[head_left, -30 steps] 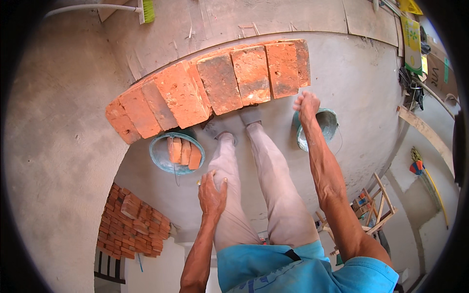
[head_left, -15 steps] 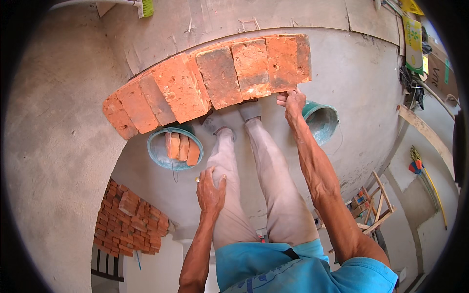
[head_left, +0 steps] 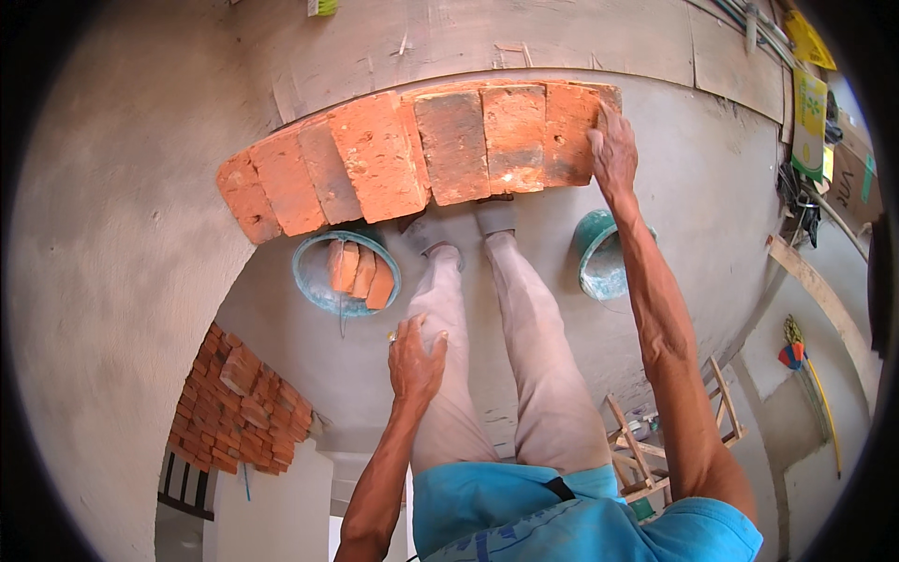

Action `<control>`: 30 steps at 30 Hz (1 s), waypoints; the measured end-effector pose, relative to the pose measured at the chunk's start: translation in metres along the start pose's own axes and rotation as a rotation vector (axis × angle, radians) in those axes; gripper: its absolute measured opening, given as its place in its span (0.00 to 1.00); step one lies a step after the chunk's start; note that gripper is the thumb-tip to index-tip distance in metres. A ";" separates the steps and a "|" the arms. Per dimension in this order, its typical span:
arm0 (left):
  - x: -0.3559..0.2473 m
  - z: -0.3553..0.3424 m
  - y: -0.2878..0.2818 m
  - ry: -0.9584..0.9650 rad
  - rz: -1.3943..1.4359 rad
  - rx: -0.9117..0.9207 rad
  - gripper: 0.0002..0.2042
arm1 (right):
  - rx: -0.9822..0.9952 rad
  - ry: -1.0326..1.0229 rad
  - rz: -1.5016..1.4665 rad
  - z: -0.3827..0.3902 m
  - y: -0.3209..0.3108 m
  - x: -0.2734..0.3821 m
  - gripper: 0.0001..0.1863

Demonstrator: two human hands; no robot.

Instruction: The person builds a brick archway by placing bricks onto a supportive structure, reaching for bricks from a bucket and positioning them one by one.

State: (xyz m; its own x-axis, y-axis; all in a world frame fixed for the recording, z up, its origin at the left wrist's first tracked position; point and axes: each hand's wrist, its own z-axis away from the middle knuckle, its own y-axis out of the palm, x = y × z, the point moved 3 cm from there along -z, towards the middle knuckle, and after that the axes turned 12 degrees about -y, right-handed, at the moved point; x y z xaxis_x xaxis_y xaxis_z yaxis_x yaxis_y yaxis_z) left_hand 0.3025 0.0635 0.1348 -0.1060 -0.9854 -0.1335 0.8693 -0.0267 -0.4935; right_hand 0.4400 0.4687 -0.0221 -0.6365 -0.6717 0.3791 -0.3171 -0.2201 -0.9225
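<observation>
A long row of orange-red bricks (head_left: pixel 379 159), set side by side and stacked, stretches across the upper middle, some faces darkened. At its right end, my right hand (head_left: pixel 613 155) grips the end brick (head_left: pixel 571 126), thumb on its face and fingers curled at its side. My left hand (head_left: pixel 415 361) is empty, its fingers apart over my left trouser leg near the knee. Below the row, a green bucket (head_left: pixel 302 281) holds several bricks (head_left: pixel 361 272). Another green bucket (head_left: pixel 592 245) stands beside my right forearm, pale residue inside.
A large pile of bricks (head_left: pixel 239 398) lies at lower left. Wooden frames (head_left: pixel 646 459) stand at lower right behind my arm. A cardboard box (head_left: pixel 852 173), a yellow-green package (head_left: pixel 808 122) and a yellow-handled tool (head_left: pixel 824 412) sit along the right. A grey wall (head_left: pixel 103 262) fills the left.
My right hand has moved up from the row's lower edge onto its right end brick. The view has shifted slightly. My left hand stays at my leg.
</observation>
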 end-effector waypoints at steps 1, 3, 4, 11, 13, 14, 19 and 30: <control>0.000 0.001 0.000 0.001 0.004 -0.003 0.21 | -0.003 -0.074 -0.005 -0.015 0.003 0.004 0.23; 0.000 0.002 0.002 -0.006 0.019 -0.007 0.21 | 0.142 0.120 0.039 -0.039 0.015 0.011 0.25; 0.001 0.003 0.002 -0.009 0.027 -0.009 0.21 | 0.214 0.217 0.063 -0.045 0.019 0.015 0.27; 0.006 0.003 0.008 -0.012 0.083 -0.008 0.23 | 0.014 0.115 0.007 -0.045 0.027 0.013 0.32; 0.007 0.004 0.008 -0.011 0.073 -0.012 0.23 | 0.041 0.121 -0.018 -0.047 0.023 0.016 0.31; 0.008 0.004 0.008 -0.022 0.078 -0.007 0.23 | 0.041 0.103 -0.033 -0.044 0.024 0.013 0.29; 0.008 0.003 0.009 -0.034 0.097 0.011 0.23 | 0.121 0.086 -0.096 -0.039 0.022 -0.010 0.24; 0.009 0.003 0.005 -0.047 0.089 -0.004 0.23 | 0.599 -0.315 -0.103 -0.117 0.055 0.013 0.20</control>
State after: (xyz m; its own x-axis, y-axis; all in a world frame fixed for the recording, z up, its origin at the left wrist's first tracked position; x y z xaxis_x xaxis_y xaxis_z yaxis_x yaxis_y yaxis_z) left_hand 0.3069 0.0540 0.1335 -0.0056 -0.9906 -0.1368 0.8724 0.0620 -0.4848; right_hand 0.3317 0.5309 -0.0593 -0.3601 -0.7800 0.5118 0.1362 -0.5867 -0.7983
